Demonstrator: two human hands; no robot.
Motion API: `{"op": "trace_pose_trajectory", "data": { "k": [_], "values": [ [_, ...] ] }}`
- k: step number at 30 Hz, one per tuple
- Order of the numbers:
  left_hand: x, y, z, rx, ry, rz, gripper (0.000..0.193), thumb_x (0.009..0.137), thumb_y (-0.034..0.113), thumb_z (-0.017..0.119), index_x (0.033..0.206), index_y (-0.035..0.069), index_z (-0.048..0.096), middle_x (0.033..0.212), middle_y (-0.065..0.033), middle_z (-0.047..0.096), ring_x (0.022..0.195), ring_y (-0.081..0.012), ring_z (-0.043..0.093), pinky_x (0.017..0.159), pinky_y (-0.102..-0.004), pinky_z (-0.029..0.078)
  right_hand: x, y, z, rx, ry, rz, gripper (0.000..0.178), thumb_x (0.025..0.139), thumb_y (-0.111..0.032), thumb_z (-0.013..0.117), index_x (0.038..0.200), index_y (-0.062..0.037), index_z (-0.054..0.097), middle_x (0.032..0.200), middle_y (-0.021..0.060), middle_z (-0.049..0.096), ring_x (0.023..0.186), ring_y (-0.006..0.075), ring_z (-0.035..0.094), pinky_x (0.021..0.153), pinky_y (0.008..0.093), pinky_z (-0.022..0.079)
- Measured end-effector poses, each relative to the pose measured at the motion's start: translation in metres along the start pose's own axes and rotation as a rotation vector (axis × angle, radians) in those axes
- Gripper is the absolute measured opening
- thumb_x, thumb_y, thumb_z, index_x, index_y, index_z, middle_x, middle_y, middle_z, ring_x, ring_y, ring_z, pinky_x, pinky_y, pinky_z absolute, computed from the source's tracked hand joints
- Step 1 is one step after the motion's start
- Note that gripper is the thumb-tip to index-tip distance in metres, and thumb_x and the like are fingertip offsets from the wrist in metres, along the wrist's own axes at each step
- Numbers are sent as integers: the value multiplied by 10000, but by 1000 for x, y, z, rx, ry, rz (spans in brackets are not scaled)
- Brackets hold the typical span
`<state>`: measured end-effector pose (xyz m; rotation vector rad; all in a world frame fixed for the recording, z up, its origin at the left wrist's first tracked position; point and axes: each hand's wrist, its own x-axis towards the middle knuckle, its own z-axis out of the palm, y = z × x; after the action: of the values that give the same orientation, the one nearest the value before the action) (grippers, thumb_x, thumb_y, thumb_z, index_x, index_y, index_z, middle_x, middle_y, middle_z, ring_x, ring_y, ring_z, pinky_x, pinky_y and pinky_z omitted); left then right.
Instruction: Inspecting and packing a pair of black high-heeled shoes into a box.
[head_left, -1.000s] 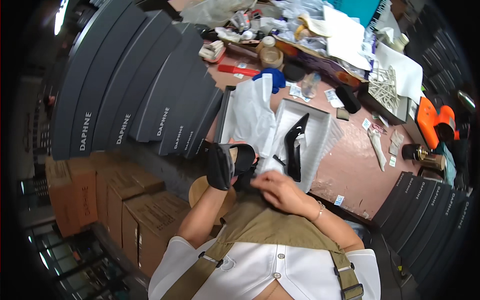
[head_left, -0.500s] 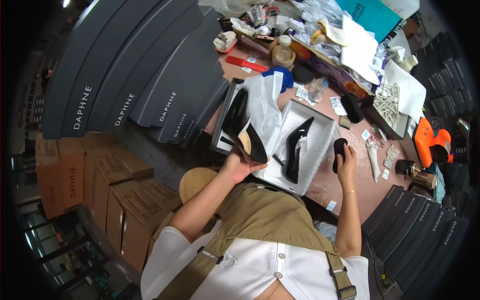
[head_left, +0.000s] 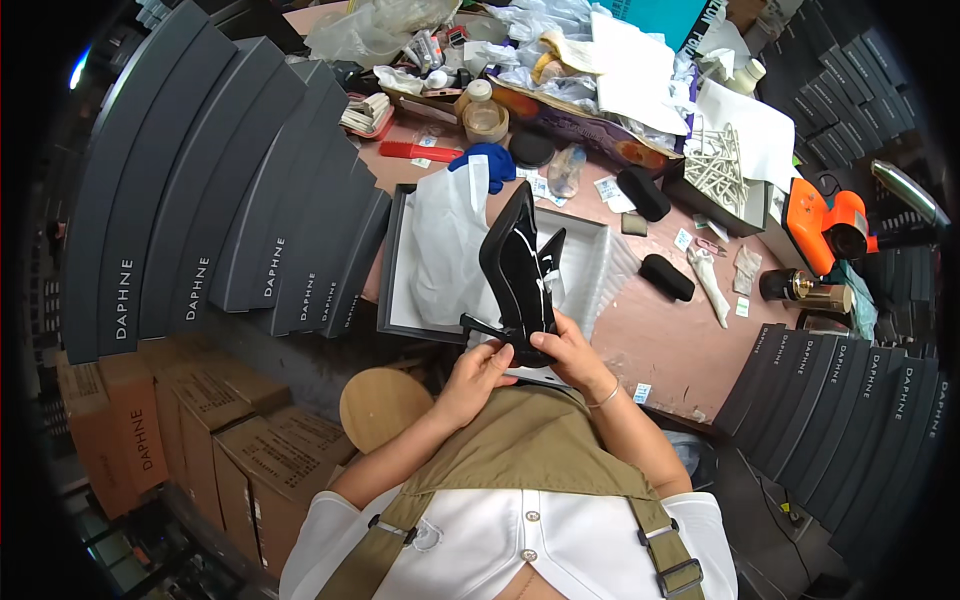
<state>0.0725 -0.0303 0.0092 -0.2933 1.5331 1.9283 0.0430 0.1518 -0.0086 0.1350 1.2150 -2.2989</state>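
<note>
Glossy black pointed high-heeled shoes [head_left: 513, 262]: two. Bare hands: two, comprising one left hand [head_left: 473, 381] and one right hand [head_left: 576, 354]. Open dark-grey cardboard shoe-box trays with white insides [head_left: 392, 268]: two. Oblong black pads [head_left: 643, 193]: two. Red comb-like plastic tool [head_left: 410, 151]: one. Flat round black disc [head_left: 532, 151]: one. Crumpled blue cloth [head_left: 492, 168]: one. Round pale-wood stool top [head_left: 386, 410]: one. Closed dark-grey shoe boxes [head_left: 165, 190]: at least five per stack, exact number unclear. Brown cardboard cartons [head_left: 125, 435]: at least three.
</note>
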Motion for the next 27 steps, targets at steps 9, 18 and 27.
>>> {"op": "trace_pose_trajectory", "data": {
  "k": [9,18,27],
  "values": [
    [-9,-5,-13,-85,74,136,417,957,382,517,1076,-17,547,992,-46,599,874,-94,586,764,-244,496,4,7,23,252,-92,2,514,812,-215,594,1246,26,462,1170,146,584,1068,229,584,953,352,454],
    [10,7,-24,-356,166,161,368,987,298,435,1134,-12,567,1045,-53,624,922,-107,590,786,-248,483,8,20,35,-384,-91,-103,572,902,-256,563,1370,8,366,1380,194,403,1269,284,409,1045,347,328],
    [48,-5,-97,-1007,52,-166,772,899,586,449,1220,-116,451,1182,-237,551,1146,-335,526,1030,-459,408,7,78,-35,-1346,393,-112,788,787,-103,666,1412,50,210,1078,277,531,957,442,549,846,431,467]
  ]
}}
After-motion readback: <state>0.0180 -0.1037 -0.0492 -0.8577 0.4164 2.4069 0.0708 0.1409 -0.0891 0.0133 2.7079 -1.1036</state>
